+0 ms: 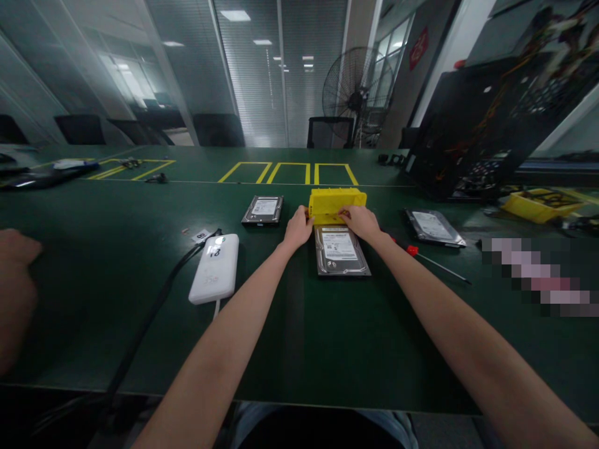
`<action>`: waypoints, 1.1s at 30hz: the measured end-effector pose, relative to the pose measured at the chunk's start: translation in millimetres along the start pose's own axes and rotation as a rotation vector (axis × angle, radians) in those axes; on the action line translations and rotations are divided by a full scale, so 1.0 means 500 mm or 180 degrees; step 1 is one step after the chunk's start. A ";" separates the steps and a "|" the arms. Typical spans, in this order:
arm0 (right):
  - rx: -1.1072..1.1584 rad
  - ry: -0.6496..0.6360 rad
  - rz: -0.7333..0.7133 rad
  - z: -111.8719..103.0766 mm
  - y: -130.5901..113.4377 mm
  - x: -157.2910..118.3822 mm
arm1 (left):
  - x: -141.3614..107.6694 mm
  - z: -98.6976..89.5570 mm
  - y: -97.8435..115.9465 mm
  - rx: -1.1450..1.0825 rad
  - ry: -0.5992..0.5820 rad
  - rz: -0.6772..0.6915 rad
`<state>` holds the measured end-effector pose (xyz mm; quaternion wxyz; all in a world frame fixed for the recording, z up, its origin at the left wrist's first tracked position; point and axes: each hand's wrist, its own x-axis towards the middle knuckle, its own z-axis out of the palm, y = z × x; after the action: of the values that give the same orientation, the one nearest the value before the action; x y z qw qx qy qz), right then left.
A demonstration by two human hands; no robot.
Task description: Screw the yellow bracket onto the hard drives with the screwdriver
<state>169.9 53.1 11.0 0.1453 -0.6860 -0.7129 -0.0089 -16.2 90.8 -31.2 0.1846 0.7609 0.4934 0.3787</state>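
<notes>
A yellow plastic piece (336, 202), like a small tray or bin standing on its long side, is behind a hard drive (340, 246) lying label up. My left hand (298, 228) closes on the left end of the yellow piece, thumb and fingers together. At its lower right edge, my right hand (361, 222) pinches with bent fingers, just above the drive's far end. Whether the right fingertips also hold something small cannot be seen. A second hard drive (263, 210) lies left of my left hand. Beyond my right forearm rests a screwdriver (433, 263) with a red-and-black handle.
A third hard drive (433, 227) lies at the right, before a black computer case (472, 137) and a yellow bin (538, 207). A white power bank (214, 269) with cables is left of my forearm. Another person's hand (19, 249) is at the far left. Yellow tape rectangles mark the green table (187, 206).
</notes>
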 end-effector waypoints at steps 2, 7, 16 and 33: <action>0.0007 -0.0014 -0.0089 0.000 0.001 0.001 | 0.001 0.001 -0.001 0.0030 0.0012 0.0018; 0.0051 -0.0151 -0.0334 0.000 0.005 0.008 | 0.000 -0.001 0.000 0.0075 0.0034 0.0056; 0.0136 -0.0199 -0.0477 0.007 0.017 0.017 | -0.002 -0.003 0.004 0.0111 0.0040 0.0004; 0.0595 0.0068 -0.0494 0.021 0.026 0.025 | 0.005 0.003 -0.006 0.0061 0.0060 0.0057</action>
<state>180.4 68.3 1.3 0.2151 -0.6121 -0.7600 0.0392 -16.3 94.3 -33.4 0.1693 0.7634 0.4919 0.3828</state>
